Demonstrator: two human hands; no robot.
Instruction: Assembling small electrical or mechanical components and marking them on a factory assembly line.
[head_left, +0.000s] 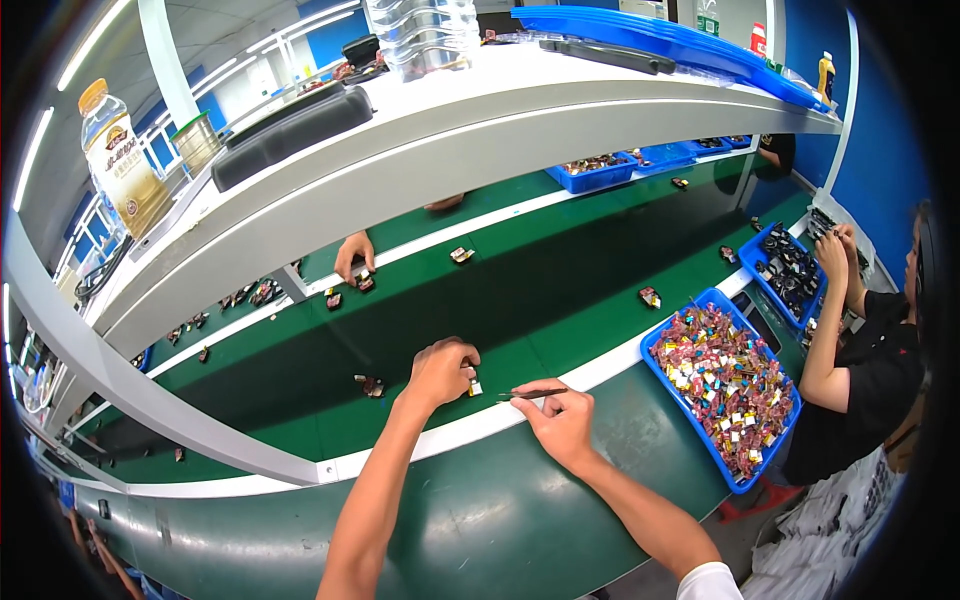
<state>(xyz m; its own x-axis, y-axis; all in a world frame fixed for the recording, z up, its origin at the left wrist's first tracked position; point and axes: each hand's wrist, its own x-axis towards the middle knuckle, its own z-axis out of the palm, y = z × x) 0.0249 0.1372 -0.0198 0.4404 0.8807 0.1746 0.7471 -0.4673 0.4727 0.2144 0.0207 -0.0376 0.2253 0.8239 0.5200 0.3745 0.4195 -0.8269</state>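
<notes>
My left hand (442,370) reaches over the green belt (560,320), its fingers closed on a small electronic part (475,386) with a white and yellow block. Most of that part is hidden under the fingers. Just to the right, my right hand (562,425) grips dark tweezers (540,393), whose thin tips point left toward the part without touching it. Left of my left hand, a small dark red part (369,385) lies on the belt. Another part (650,297) sits farther right on the belt, near its white edge rail.
A blue tray (657,372) heaped with similar parts stands right of my right arm. Beyond it, a co-worker (850,370) handles something beside a blue tray (817,305) of black parts. Across the belt, another person's hand (355,255) touches a part. A white shelf (420,150) spans above.
</notes>
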